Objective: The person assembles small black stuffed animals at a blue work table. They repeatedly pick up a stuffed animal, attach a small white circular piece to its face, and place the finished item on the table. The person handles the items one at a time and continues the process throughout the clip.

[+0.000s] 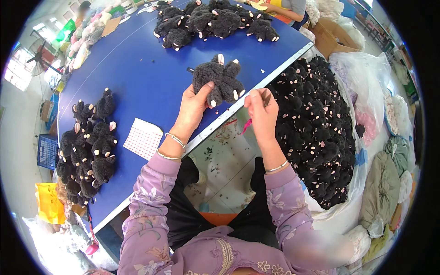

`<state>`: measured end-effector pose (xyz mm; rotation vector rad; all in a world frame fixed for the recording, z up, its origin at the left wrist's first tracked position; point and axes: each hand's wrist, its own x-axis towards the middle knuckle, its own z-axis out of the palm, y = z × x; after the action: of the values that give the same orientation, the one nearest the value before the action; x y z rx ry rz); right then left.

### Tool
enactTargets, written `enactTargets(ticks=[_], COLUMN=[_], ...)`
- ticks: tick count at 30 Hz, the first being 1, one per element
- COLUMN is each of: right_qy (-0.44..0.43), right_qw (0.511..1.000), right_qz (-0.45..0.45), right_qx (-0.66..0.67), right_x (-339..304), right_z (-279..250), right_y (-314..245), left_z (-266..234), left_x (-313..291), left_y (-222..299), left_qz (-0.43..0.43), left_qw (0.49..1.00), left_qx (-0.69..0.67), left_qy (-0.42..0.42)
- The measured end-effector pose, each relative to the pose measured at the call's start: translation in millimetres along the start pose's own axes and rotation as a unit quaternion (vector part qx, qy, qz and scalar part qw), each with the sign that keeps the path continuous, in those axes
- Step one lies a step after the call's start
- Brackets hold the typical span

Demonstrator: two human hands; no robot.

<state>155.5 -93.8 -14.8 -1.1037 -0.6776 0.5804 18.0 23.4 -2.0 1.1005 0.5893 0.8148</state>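
My left hand (196, 103) grips a black plush toy (215, 75) over the table's near edge, thumb pressed on its fuzzy body. The toy has pale-tipped limbs and a pink-lined ear, and a small dark loop sticks out on its left side. To its right, beyond the edge, my right hand (263, 112) is closed around a small dark pointed tool (266, 98), mostly hidden by the fingers. A bright pink cord (247, 125) hangs below that hand. The right hand and the toy are apart.
Similar black plush toys stand in a group (87, 146) on the left of the blue table (151, 87) and in a pile (220, 20) at its far side. A sticker sheet (142, 138) lies nearby. At right, a big bag (316, 133) brims with black toys. Another person (286, 9) sits across.
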Motion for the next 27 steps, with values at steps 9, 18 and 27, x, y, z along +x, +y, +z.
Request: enactTargets(ticks=[9,18,27], right_qy=[-0.058,-0.105,-0.09], right_qw=[0.992,0.976,0.996], right_qz=[-0.036,-0.094,-0.022], right_qx=[-0.108,-0.165,-0.005], right_x=[-6.8,-22.5,-31.1], right_z=[5.8,15.9,9.3], right_y=[6.5,-4.1,-0.7], left_z=[1.0,-8.3,-45.2], left_x=[-3.4,6.8,20.2], left_y=[-0.2,-1.2,10.4], left_qz=[0.025,-0.031,0.045], left_qw=[0.989,0.997,0.992], left_qx=[0.143,-0.066,-0.06], left_qy=[-0.014,0.026,0.103])
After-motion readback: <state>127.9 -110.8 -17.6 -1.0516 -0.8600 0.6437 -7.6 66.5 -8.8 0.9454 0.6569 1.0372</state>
